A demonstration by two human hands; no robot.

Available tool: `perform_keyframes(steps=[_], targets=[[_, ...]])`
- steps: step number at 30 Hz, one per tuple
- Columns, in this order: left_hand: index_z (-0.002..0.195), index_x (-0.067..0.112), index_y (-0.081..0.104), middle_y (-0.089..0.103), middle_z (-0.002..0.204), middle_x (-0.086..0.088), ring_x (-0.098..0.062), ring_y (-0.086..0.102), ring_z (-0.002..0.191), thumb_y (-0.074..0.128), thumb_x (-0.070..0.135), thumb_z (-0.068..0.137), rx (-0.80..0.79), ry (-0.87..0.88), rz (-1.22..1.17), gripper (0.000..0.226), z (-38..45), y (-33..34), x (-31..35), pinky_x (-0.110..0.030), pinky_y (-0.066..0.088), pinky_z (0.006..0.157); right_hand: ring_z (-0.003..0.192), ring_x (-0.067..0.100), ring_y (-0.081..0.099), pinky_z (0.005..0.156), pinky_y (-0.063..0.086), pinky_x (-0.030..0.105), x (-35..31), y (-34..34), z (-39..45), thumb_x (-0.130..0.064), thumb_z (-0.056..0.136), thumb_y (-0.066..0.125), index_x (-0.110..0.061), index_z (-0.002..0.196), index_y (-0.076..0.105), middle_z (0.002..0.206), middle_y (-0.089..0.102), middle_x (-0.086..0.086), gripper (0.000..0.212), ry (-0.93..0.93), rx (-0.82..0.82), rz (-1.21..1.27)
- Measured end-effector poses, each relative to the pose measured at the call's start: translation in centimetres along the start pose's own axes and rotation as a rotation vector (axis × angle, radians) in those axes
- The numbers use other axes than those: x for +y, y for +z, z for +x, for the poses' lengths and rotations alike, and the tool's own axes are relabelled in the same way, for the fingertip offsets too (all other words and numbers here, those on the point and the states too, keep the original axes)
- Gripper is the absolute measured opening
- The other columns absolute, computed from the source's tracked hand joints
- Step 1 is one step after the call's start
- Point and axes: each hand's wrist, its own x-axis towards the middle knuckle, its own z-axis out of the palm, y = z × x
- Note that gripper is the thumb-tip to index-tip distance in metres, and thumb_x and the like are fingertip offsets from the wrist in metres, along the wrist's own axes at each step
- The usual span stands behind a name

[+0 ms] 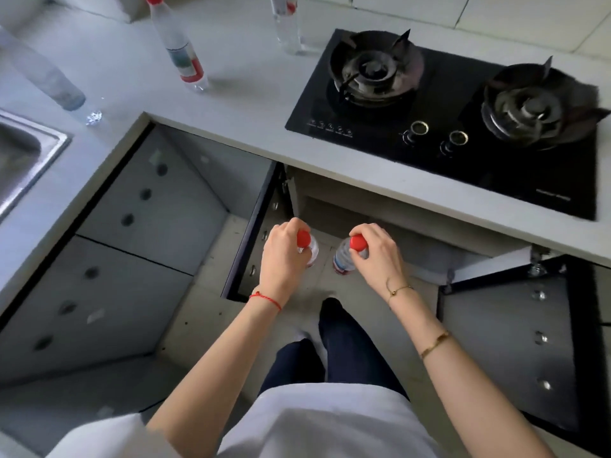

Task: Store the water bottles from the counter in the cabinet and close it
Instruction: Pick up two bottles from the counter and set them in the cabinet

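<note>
My left hand (283, 257) grips the neck of a clear water bottle with a red cap (304, 240). My right hand (377, 256) grips a second red-capped bottle (345, 256). Both bottles hang upright in front of the open cabinet (330, 213) under the counter. Both cabinet doors stand open, the left door (253, 233) edge-on and the right door (509, 345) swung wide. On the counter (251, 104) stand three more bottles: one red-capped (178, 44) at the back left, one (287, 24) near the hob, and one (39, 67) by the sink, blurred.
A black two-burner gas hob (463, 120) fills the counter on the right. A steel sink (23, 160) sits at the left edge. Grey cabinet fronts (132, 246) run along the left. My legs (330, 352) stand on the tiled floor before the cabinet.
</note>
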Motion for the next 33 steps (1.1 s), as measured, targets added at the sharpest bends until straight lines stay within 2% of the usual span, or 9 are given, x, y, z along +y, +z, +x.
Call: perform_keyframes(steps=[6, 11, 15, 18, 22, 25, 28, 29, 33], targets=[[0.097, 0.016, 0.065, 0.067, 0.093, 0.002, -0.019, 0.058, 0.091, 0.063, 0.002, 0.075, 0.013, -0.125, -0.102, 0.027, 7.4, 8.5, -4.3, -0.029, 0.050, 0.076, 0.099, 0.022, 0.055, 0.082, 0.040, 0.024, 6.3, 7.2, 6.4, -0.005, 0.077, 0.069, -0.013, 0.100, 0.061, 0.104, 0.061, 0.003, 0.026, 0.121, -0.009, 0.066], [0.095, 0.017, 0.067, 0.069, 0.090, -0.001, -0.020, 0.064, 0.087, 0.070, 0.002, 0.072, -0.003, -0.189, -0.156, 0.027, 13.6, 17.8, -10.5, -0.028, 0.053, 0.073, 0.096, 0.018, 0.057, 0.076, 0.043, 0.022, 13.4, 15.8, 11.1, -0.006, 0.080, 0.069, -0.015, 0.101, 0.061, 0.108, 0.060, 0.003, 0.024, 0.187, -0.005, 0.133], [0.098, 0.011, 0.073, 0.074, 0.098, -0.010, -0.023, 0.069, 0.093, 0.072, -0.001, 0.070, -0.011, -0.182, -0.162, 0.030, 18.6, 25.4, -15.9, -0.017, 0.047, 0.079, 0.096, 0.022, 0.060, 0.080, 0.046, 0.025, 20.0, 22.8, 14.6, -0.003, 0.079, 0.070, -0.012, 0.102, 0.062, 0.110, 0.061, 0.007, 0.026, 0.173, -0.002, 0.142], [0.099, 0.013, 0.074, 0.075, 0.099, -0.011, -0.026, 0.070, 0.094, 0.074, 0.004, 0.069, -0.004, -0.178, -0.131, 0.032, 22.1, 30.6, -19.8, -0.026, 0.053, 0.085, 0.097, 0.030, 0.063, 0.085, 0.050, 0.031, 24.8, 28.1, 17.4, -0.002, 0.077, 0.071, -0.009, 0.104, 0.062, 0.111, 0.063, 0.013, 0.029, 0.142, -0.035, 0.096], [0.105, 0.015, 0.074, 0.075, 0.104, -0.009, -0.020, 0.069, 0.098, 0.075, 0.011, 0.072, 0.019, -0.180, -0.140, 0.033, 26.1, 36.5, -23.8, -0.010, 0.039, 0.080, 0.099, 0.036, 0.061, 0.082, 0.049, 0.034, 29.7, 34.1, 20.5, -0.001, 0.079, 0.068, -0.003, 0.109, 0.062, 0.113, 0.060, 0.020, 0.030, 0.108, -0.093, 0.048], [0.110, 0.010, 0.073, 0.073, 0.110, -0.011, -0.021, 0.067, 0.105, 0.076, 0.006, 0.073, 0.003, -0.148, -0.145, 0.037, 28.4, 39.7, -26.1, -0.005, 0.034, 0.083, 0.103, 0.033, 0.059, 0.075, 0.039, 0.025, 32.5, 37.6, 22.2, -0.005, 0.083, 0.064, -0.006, 0.113, 0.060, 0.119, 0.057, 0.017, 0.030, 0.126, -0.107, -0.014], [0.106, 0.012, 0.073, 0.074, 0.106, -0.011, -0.023, 0.068, 0.103, 0.077, 0.008, 0.071, -0.014, -0.125, -0.125, 0.035, 30.5, 41.9, -28.0, -0.020, 0.047, 0.096, 0.106, 0.035, 0.058, 0.079, 0.041, 0.026, 34.2, 39.9, 23.9, -0.006, 0.084, 0.063, -0.006, 0.118, 0.058, 0.123, 0.055, 0.018, 0.034, 0.143, -0.116, -0.012], [0.104, 0.013, 0.074, 0.075, 0.103, -0.010, -0.023, 0.069, 0.102, 0.076, 0.008, 0.071, -0.018, -0.116, -0.127, 0.033, 31.2, 42.6, -28.5, -0.026, 0.051, 0.095, 0.106, 0.035, 0.058, 0.081, 0.043, 0.027, 34.5, 40.4, 24.4, -0.005, 0.084, 0.062, -0.006, 0.118, 0.058, 0.123, 0.055, 0.019, 0.035, 0.147, -0.116, -0.012], [0.098, 0.013, 0.076, 0.076, 0.101, -0.010, -0.022, 0.069, 0.098, 0.073, 0.005, 0.073, -0.042, -0.050, -0.087, 0.027, 32.7, 43.7, -29.1, -0.026, 0.051, 0.086, 0.099, 0.038, 0.060, 0.077, 0.045, 0.031, 34.8, 41.8, 25.9, -0.004, 0.084, 0.059, -0.005, 0.111, 0.059, 0.116, 0.057, 0.020, 0.028, 0.147, -0.113, -0.057]])
